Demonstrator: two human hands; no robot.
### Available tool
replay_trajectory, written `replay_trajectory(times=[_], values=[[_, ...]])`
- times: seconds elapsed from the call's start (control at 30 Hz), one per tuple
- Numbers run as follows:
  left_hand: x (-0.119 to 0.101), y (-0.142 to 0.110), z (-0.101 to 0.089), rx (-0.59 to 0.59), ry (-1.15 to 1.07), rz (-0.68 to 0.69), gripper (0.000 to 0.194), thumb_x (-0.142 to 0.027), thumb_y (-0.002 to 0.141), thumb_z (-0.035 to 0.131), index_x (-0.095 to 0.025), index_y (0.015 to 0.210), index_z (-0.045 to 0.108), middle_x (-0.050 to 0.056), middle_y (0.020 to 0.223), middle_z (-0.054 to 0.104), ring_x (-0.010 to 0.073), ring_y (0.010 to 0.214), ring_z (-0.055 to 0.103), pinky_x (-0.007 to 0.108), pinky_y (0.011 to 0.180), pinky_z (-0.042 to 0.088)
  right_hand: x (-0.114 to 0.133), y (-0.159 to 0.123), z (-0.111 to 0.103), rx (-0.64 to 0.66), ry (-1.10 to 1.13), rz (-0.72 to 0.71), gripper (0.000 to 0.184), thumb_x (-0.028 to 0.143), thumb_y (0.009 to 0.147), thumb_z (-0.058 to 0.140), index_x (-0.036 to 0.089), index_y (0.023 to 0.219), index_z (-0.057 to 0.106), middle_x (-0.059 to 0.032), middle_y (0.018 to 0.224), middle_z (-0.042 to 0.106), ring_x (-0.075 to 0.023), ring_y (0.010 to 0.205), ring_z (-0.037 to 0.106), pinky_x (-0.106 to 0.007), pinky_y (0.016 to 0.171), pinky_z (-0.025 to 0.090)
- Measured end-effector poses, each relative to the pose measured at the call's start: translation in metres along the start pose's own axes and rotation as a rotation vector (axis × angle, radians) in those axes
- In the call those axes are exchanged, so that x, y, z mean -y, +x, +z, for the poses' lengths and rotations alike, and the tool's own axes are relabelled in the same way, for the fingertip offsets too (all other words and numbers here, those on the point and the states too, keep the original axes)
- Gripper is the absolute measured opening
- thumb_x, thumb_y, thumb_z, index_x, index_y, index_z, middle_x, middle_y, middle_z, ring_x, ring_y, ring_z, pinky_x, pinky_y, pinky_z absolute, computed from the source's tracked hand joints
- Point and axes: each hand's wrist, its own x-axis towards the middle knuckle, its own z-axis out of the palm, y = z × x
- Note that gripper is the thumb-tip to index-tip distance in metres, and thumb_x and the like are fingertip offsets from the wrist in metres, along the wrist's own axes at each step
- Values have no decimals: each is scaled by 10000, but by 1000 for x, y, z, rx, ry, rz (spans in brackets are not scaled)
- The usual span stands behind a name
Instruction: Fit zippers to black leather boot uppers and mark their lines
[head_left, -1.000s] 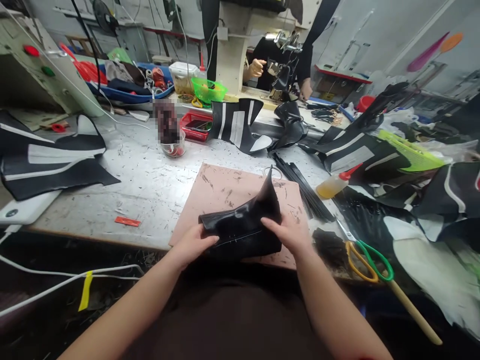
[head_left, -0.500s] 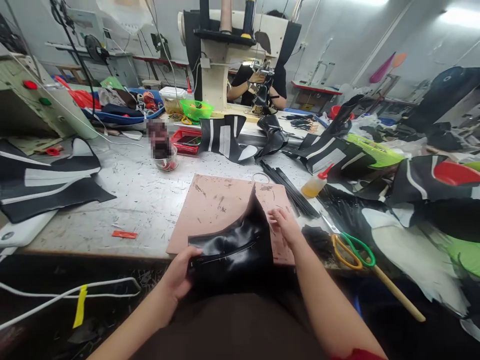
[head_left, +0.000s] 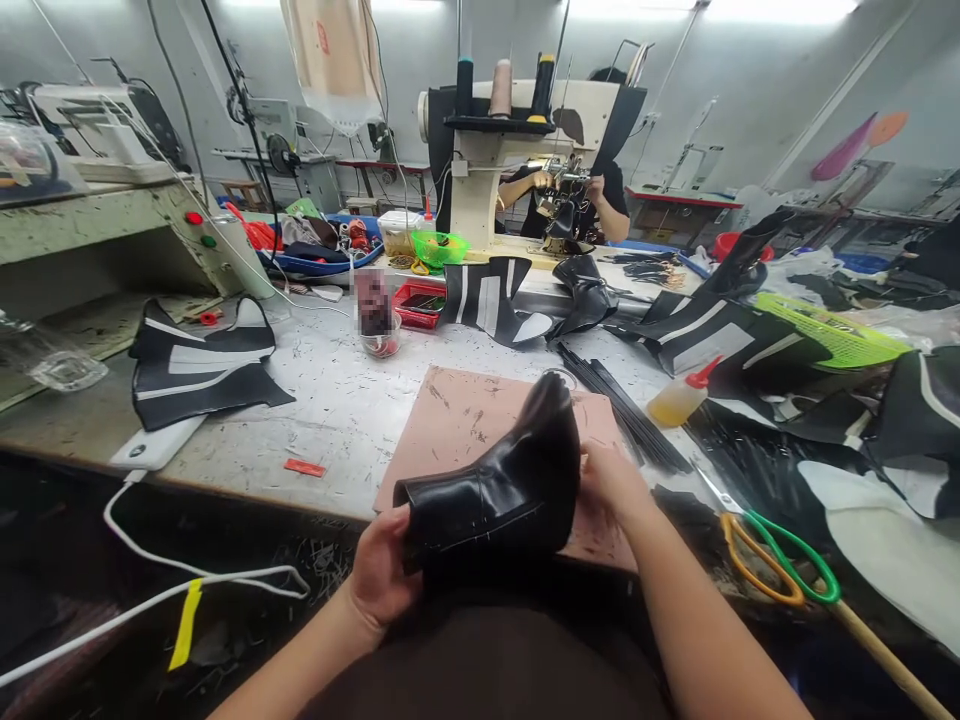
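Note:
A glossy black leather boot upper [head_left: 502, 490] is held up over the near edge of the pink cutting board [head_left: 465, 420]. My left hand [head_left: 382, 570] grips its lower left end, fingers curled round the edge. My right hand [head_left: 611, 485] holds the piece's right side, partly hidden behind the leather. The piece curves upward to a rounded top and shows a stitched seam along its length.
Scissors with green and yellow handles [head_left: 772, 560] lie right of the board, beside a wooden stick. A glue bottle [head_left: 679, 398], black strips [head_left: 622, 405] and black-and-white leather panels [head_left: 199, 365] lie around. Across the grey worktable [head_left: 330, 400], another person works at a sewing machine [head_left: 517, 150].
The leather piece has been lifted and turned, its top now rounded out. My right hand went from the top surface to the piece's right side. The view tilted up.

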Motion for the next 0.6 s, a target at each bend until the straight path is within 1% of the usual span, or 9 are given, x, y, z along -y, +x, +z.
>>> replay_trajectory(times=[0.1,0.17,0.23,0.27,0.33,0.4,0.43,0.5,0.6], values=[[-5,-6,3,-20,-6,64,209,-280,626,634,-157,783,697,54,762,704,245,778,649,367,815,479,8,-10,-21,-175,18,167,111,290,618,612,199,632,549,-1,505,535,-177,479,529,-297,486,380],[-5,-7,3,-9,8,43,205,-270,639,627,-150,790,698,62,784,705,252,811,645,378,849,465,25,-20,-34,-362,237,250,176,325,644,624,202,663,501,31,507,534,-151,462,529,-274,475,400],[-2,-7,2,-17,28,-7,204,-257,663,603,-142,800,700,65,793,707,246,810,646,376,854,464,49,-32,-43,-424,520,218,200,362,700,598,204,682,475,55,490,526,-119,421,504,-237,434,390],[0,-6,2,-18,36,-35,208,-252,668,592,-137,803,701,67,795,707,246,810,646,376,854,464,62,-39,-43,-359,625,157,190,375,738,560,203,706,488,48,507,544,-110,412,497,-227,417,380],[5,-5,2,-9,49,-80,216,-249,673,575,-130,801,702,67,798,707,245,821,643,372,860,459,86,-52,-39,-97,716,47,208,387,812,462,196,793,545,-3,628,619,-119,466,535,-239,427,405],[9,-3,2,10,54,-95,224,-251,677,562,-132,805,702,62,805,707,245,839,639,371,877,449,100,-64,-27,181,686,-25,224,368,838,434,193,856,573,-42,746,645,-143,582,583,-272,503,458],[11,-2,2,20,55,-95,230,-251,677,557,-134,813,701,59,811,707,247,852,637,374,888,442,104,-69,-20,273,653,-52,200,351,837,447,195,850,573,-41,755,636,-149,624,587,-281,542,470],[14,-1,1,39,56,-92,248,-254,665,552,-137,826,701,60,811,708,263,885,628,395,910,425,105,-78,-6,353,600,-89,160,325,837,461,199,803,553,-20,709,598,-142,634,565,-273,564,469],[16,1,-2,68,63,-83,255,-255,619,546,-133,779,704,71,768,706,295,917,615,433,928,405,100,-87,11,342,615,-110,190,327,867,407,199,781,516,5,642,541,-124,583,528,-262,554,461]])
